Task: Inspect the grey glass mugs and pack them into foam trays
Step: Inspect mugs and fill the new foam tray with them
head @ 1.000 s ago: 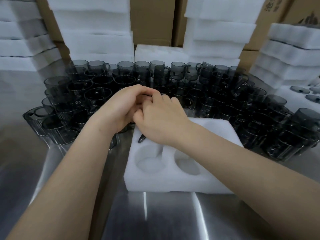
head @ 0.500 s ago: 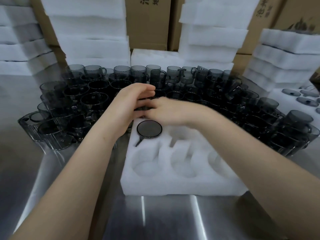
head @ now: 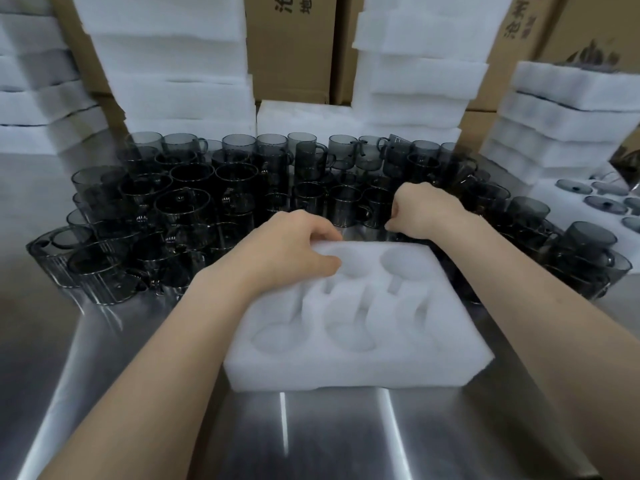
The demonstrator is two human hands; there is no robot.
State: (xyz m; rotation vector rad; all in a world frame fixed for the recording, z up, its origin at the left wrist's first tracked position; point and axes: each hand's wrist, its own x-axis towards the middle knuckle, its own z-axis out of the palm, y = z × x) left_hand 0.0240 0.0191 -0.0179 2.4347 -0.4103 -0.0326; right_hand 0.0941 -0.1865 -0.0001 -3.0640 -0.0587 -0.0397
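Foam tray (head: pixel 363 368) on table (head: pixel 311 438); visible cavities empty. Grey glass mugs (head: pixel 187 209) massed upright just behind and beside tray. Left hand (head: pixel 287 247): fingers curled over tray's far-left corner, gripping foam. Right hand (head: pixel 426 211) down among mugs at tray's far edge, fingers curled; what they hold hidden, cannot tell. Judgement: mugs smooth, fragile, tightly packed; lift straight up by handle or body. Foam light, soft; needs steadying.

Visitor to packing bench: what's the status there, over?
Left grip pinching foam tray far corner. Right grip curled among grey mugs, hold unclear. Visible tray pockets empty. Mugs crowd tray's far edge.
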